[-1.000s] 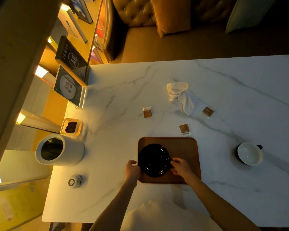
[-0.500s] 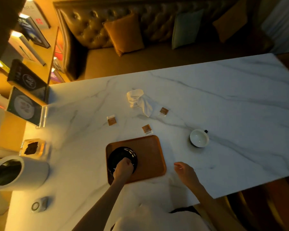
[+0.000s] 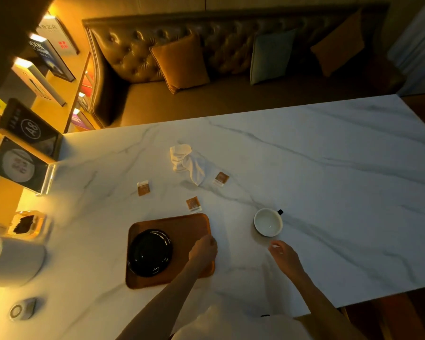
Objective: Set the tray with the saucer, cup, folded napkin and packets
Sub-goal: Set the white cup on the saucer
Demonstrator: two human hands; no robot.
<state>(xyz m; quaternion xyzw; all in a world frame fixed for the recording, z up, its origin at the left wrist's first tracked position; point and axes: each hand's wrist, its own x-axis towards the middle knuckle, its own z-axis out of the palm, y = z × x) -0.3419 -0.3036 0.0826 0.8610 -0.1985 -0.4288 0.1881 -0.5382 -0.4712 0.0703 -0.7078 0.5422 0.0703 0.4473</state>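
White cup (image 3: 268, 222) sits lower right of centre, just above the empty, half-open right hand (image 3: 284, 255); a careless reach could tip it. Left hand (image 3: 203, 249), loosely curled, rests on the tray (image 3: 182, 227) edge.

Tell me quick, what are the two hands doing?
Left hand: empty, resting at the tray's right edge.
Right hand: open, empty, near the white cup.

The surface (image 3: 329, 173) is white marble with grey veins, bearing a reddish-brown wooden tray (image 3: 189, 227), a glossy black saucer (image 3: 149, 252), a white cup (image 3: 268, 222) with a black handle, a white napkin (image 3: 185, 161) and three brown-and-white packets (image 3: 193, 204).
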